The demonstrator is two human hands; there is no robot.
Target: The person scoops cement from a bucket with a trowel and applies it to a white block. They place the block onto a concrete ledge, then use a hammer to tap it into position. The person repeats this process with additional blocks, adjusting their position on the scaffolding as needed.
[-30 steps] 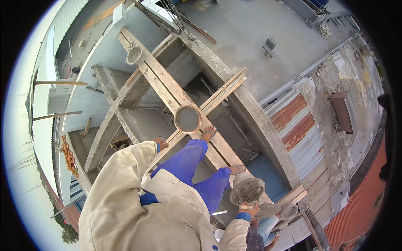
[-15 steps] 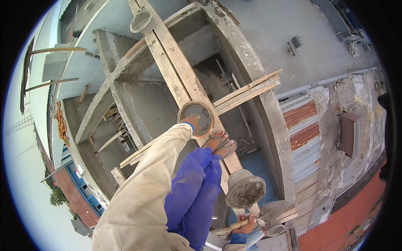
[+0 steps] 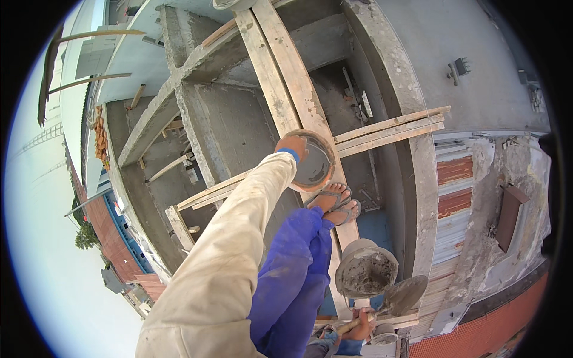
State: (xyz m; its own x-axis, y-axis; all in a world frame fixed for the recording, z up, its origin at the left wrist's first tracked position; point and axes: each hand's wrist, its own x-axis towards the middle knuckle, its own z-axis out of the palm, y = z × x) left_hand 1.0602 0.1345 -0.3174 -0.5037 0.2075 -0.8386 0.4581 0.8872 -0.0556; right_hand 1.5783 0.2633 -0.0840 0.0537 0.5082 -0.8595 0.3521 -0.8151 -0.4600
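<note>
My left hand (image 3: pixel 293 147), in a cream sleeve with a blue cuff, is closed over the left rim of a round bucket (image 3: pixel 332 165). Grey, watery slurry fills part of this bucket, which stands on the planks just beyond my sandalled feet (image 3: pixel 336 200). Low at the right, my right hand (image 3: pixel 360 326) grips the wooden handle of a trowel (image 3: pixel 407 295). The trowel's broad blade is caked with grey mortar and lies beside a second bucket (image 3: pixel 366 271). That one is tilted toward me and has thick mortar inside.
Two long planks (image 3: pixel 280 77) run away over deep concrete-walled openings. Shorter boards (image 3: pixel 391 131) cross under them to a concrete beam (image 3: pixel 412 95). Another bucket (image 3: pixel 234 3) sits at the far end. Loose timber (image 3: pixel 169 167) lies below on the left; corrugated roofing (image 3: pixel 453 206) is at the right.
My view has shifted, so the planks and buckets appear farther right. My left hand moved from inside the slurry bucket to its left rim. The trowel blade rose beside the mortar bucket.
</note>
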